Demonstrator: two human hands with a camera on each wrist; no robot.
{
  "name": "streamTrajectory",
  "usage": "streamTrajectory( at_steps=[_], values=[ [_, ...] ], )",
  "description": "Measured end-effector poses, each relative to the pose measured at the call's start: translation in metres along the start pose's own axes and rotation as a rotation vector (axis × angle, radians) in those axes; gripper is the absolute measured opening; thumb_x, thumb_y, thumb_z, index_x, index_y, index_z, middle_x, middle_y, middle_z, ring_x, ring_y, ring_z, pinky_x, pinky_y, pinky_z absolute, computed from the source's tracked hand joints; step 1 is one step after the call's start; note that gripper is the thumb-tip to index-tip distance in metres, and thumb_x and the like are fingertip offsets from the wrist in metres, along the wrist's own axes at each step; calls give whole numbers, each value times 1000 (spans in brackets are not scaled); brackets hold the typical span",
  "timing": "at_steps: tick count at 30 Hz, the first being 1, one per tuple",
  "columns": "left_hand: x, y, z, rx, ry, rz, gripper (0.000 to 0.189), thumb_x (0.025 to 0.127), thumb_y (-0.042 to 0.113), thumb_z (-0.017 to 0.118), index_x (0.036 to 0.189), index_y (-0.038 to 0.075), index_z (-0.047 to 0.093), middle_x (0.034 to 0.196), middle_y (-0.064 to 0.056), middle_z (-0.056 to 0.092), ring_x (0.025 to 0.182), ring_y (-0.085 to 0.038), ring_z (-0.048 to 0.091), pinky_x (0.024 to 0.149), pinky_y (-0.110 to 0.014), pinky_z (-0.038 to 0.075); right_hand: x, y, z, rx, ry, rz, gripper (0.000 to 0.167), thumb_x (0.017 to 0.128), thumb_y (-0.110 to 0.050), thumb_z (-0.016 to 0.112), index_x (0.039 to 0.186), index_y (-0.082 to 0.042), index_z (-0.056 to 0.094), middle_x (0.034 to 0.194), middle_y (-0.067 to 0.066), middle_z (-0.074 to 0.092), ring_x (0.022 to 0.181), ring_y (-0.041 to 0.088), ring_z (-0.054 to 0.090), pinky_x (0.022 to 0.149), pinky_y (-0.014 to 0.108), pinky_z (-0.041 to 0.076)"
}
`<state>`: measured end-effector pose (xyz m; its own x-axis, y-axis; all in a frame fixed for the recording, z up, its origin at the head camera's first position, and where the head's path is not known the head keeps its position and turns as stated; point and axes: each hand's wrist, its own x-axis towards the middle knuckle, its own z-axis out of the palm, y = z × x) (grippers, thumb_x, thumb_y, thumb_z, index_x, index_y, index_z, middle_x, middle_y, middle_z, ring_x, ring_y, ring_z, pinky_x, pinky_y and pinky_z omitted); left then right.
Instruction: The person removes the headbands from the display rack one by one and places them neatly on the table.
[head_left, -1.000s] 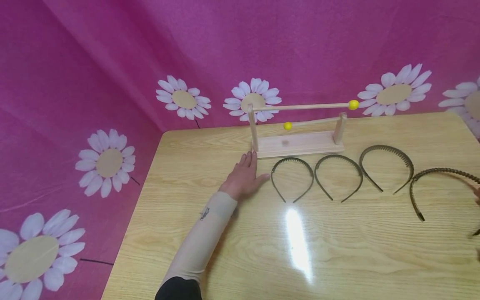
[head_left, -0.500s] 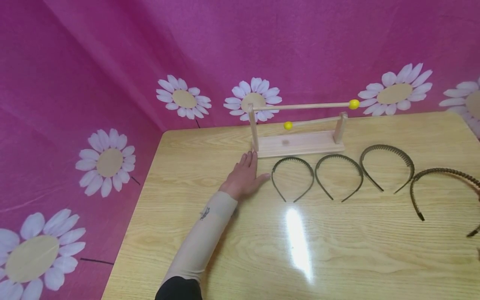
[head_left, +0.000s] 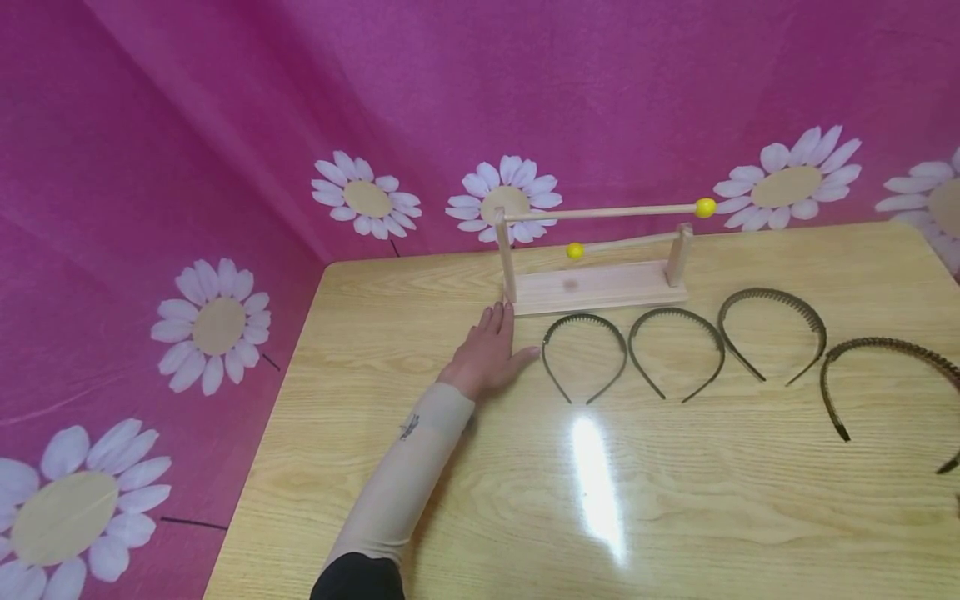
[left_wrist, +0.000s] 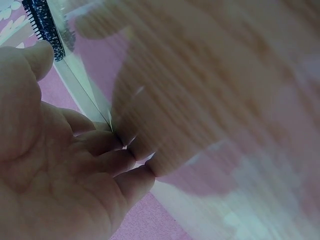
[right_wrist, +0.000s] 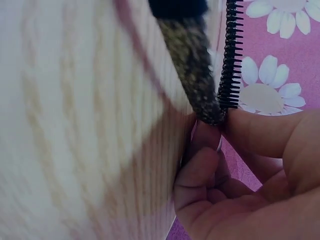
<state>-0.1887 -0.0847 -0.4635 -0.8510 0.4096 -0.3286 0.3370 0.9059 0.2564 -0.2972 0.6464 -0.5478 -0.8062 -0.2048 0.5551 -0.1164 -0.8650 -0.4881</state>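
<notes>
My left hand [head_left: 487,354] lies flat on the table, fingers straight, its fingertips right at the near left corner of a wooden stand [head_left: 607,287]. Its thumb tip is beside the leftmost of several dark toothed headbands [head_left: 583,317], which lie in a row with ends towards me. Two more headbands follow: the second [head_left: 675,312] and the third [head_left: 767,292]. The rightmost headband [head_left: 892,342] is partly cut off by the head view's edge. In the right wrist view my right hand [right_wrist: 245,175] pinches a speckled headband [right_wrist: 187,62] between thumb and fingers.
Two rods with yellow balls, an upper ball [head_left: 705,207] and a lower ball [head_left: 575,251], reach sideways from the stand's posts. A pink curtain [head_left: 585,92] with printed daisies borders the back and left of the wood-grain table [head_left: 375,350]. Light glares off the table's middle.
My right hand has slipped past the head view's right edge, and the rightmost headband's near end has shifted slightly left. My left hand stays still.
</notes>
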Motion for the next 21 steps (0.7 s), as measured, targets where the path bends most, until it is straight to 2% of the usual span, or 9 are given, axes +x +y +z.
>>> streamTrajectory(
  at_steps=[7,15,18,21],
  values=[
    [1,0,1,-3,7,-2,91,101,65,34,161,4,2,167,-14,0,153,-30,-1,122,-44,13,0,3,-3,50,-49,-13,43,112,-16,22,144,12,31,148,42,26,136,61,24,92,76,37],
    [1,0,2,0,8,3,91,101,66,34,161,4,3,167,-14,0,153,-30,-1,122,-44,13,0,-2,-1,-4,-17,-4,44,112,-17,25,144,12,33,147,41,29,137,59,25,97,75,34],
    [0,-1,2,-15,16,4,91,101,65,35,161,4,4,167,-15,1,153,-31,0,122,-45,13,2,-1,2,-16,19,2,48,112,-23,21,145,11,34,147,41,30,136,59,27,95,75,35],
    [-1,-1,2,-40,23,-1,91,101,65,36,161,5,4,167,-13,0,153,-30,-1,122,-44,12,2,-1,5,-49,59,3,48,113,-22,19,145,10,35,146,41,32,133,61,31,91,75,39]
  ],
)
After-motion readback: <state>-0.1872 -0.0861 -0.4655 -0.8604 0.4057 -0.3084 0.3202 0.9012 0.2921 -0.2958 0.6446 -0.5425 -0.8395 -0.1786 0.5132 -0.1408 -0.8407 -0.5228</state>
